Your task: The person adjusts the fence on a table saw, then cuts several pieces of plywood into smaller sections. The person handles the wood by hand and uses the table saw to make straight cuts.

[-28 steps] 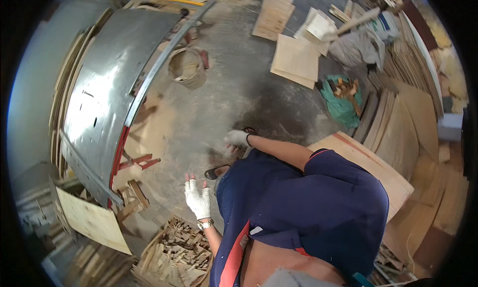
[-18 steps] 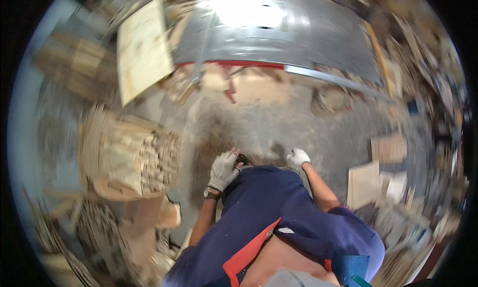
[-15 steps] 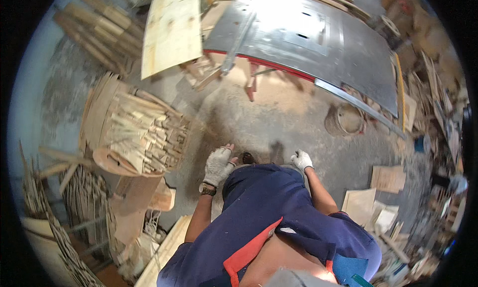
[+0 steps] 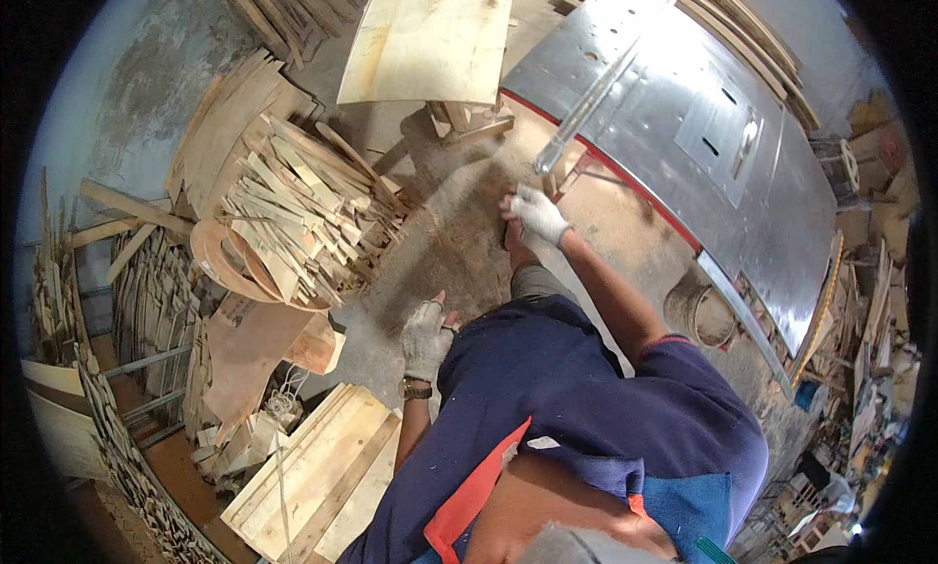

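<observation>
My left hand (image 4: 426,339) hangs beside my thigh in a fingerless pale glove, thumb and fingers apart, holding nothing; a watch (image 4: 414,388) is on that wrist. My right hand (image 4: 536,214), gloved the same way, is stretched forward with its fingers loosely bent, and I see nothing in it. It is nearest the end of a metal rail (image 4: 596,100) lying across a steel-topped saw table (image 4: 645,173), but appears apart from it. Left of the saw table, a large pale plywood sheet (image 4: 430,41) lies on a wooden support (image 4: 467,124).
A heap of thin wood offcuts (image 4: 313,202) lies to the left, with a curved wooden piece (image 4: 230,261) beside it. Pale boards (image 4: 318,471) are stacked at my lower left. A bucket (image 4: 702,310) stands below the saw table's near edge. Scrap wood clutters the right side.
My body and view have turned left and moved forward, so the saw table and plywood sheet sit further right. My right hand has swung forward; my left stays low by my leg.
</observation>
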A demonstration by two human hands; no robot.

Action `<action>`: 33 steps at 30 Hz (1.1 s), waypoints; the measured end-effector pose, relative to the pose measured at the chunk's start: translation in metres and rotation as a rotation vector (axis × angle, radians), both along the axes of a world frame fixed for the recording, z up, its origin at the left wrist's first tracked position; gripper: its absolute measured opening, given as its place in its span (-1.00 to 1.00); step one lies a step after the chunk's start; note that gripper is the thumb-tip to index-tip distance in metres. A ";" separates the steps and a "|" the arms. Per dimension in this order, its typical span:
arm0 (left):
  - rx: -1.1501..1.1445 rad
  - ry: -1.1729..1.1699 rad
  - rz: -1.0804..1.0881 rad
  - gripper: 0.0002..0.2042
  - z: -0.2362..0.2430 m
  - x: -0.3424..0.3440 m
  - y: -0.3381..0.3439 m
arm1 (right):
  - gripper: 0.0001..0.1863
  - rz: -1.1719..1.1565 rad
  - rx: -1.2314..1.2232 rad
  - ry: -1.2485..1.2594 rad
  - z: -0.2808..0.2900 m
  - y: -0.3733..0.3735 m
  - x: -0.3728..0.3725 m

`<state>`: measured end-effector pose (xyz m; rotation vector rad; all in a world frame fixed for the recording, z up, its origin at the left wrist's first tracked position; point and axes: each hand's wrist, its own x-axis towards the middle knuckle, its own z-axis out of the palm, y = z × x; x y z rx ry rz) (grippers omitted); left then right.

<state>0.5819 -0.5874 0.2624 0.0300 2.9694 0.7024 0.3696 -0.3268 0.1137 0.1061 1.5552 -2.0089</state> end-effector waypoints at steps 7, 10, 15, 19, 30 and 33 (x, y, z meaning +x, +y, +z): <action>0.027 0.034 0.216 -0.60 0.011 -0.196 0.014 | -0.60 -0.247 0.006 -0.264 -0.040 -0.037 -0.339; 0.152 0.046 0.366 -0.60 0.020 -0.265 0.028 | -0.63 -0.376 0.133 -0.439 -0.066 -0.056 -0.422; 0.117 0.016 0.422 -0.58 0.016 -0.346 0.031 | -0.59 -0.513 0.192 -0.541 -0.082 -0.082 -0.474; 0.131 -0.011 0.473 -0.59 0.018 -0.374 0.023 | -0.56 -0.512 0.145 -0.552 -0.046 -0.082 -0.482; 0.019 0.211 0.410 -0.46 0.045 -0.429 -0.047 | -0.67 -0.457 0.312 -0.088 0.095 -0.023 -0.370; -0.015 0.309 0.368 -0.39 0.049 -0.444 -0.091 | -0.67 -0.459 0.409 -0.201 0.132 -0.008 -0.298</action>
